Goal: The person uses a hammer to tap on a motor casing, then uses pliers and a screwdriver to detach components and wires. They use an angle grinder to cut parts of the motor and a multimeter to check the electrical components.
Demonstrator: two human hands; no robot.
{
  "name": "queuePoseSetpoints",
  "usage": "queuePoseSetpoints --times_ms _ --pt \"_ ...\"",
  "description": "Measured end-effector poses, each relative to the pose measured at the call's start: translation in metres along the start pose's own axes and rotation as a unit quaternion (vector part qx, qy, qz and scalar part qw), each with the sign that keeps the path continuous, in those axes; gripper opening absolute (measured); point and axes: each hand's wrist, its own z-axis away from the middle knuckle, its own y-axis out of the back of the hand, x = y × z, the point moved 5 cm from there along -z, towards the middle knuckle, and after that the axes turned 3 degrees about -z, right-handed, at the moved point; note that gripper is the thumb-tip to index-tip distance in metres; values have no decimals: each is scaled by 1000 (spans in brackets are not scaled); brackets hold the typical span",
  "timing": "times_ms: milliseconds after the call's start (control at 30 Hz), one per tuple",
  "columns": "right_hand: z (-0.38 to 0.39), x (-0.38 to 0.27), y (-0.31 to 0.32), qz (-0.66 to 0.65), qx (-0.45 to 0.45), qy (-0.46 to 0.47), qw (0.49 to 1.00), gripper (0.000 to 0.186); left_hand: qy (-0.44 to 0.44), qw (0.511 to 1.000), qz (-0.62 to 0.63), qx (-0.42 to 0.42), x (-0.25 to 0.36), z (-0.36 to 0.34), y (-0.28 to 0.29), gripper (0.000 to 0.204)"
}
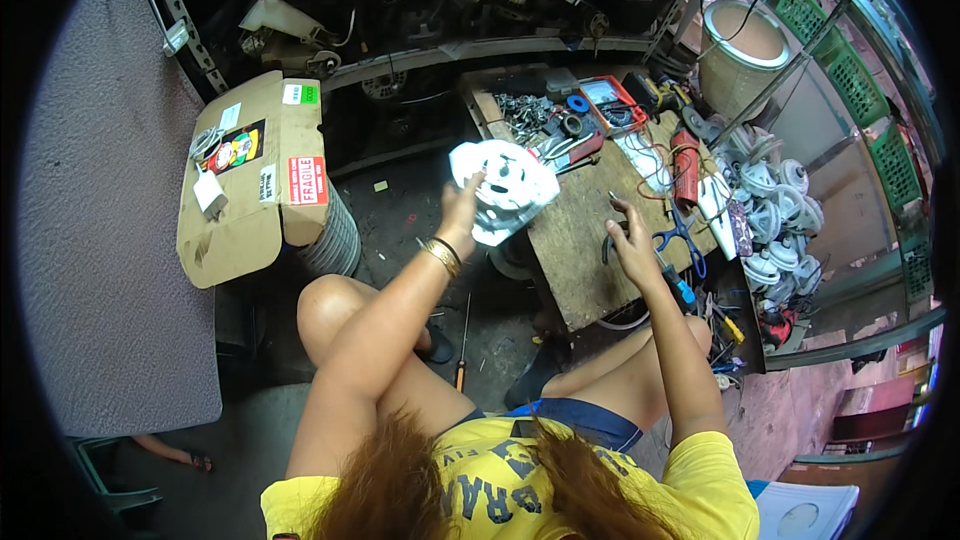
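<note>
My left hand (460, 214) is closed on the edge of a white round part (506, 180) with dark holes in its face. It holds this part up off the left edge of the wooden worktable (572, 278). Over the tabletop, my right hand (634, 242) is curled around a small tool with a black curved handle (606, 250); it looks like pliers, though the fingers cover most of it. To the right of that hand lie blue-handled scissors (684, 244) and a red tool (685, 166) with a cord.
Loose metal hardware (530, 118) and a red tray (612, 104) crowd the table's far end. Several white plastic parts (780, 202) are heaped at the right. A cardboard box (262, 230) rests on a bucket at left. A screwdriver (461, 374) lies on the floor between my feet.
</note>
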Motion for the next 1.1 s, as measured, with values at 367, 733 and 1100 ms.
queuePoseSetpoints --times_ms 367,733,1100 --pt "3 6 -77 354 -27 236 905 52 54 913 6 405 -123 -127 171 91" --pt "-3 11 -72 309 -47 177 933 41 120 909 -121 381 -201 -236 89 105" --pt "-13 11 -75 332 -71 157 927 40 150 983 103 20 -244 -358 -1 69"
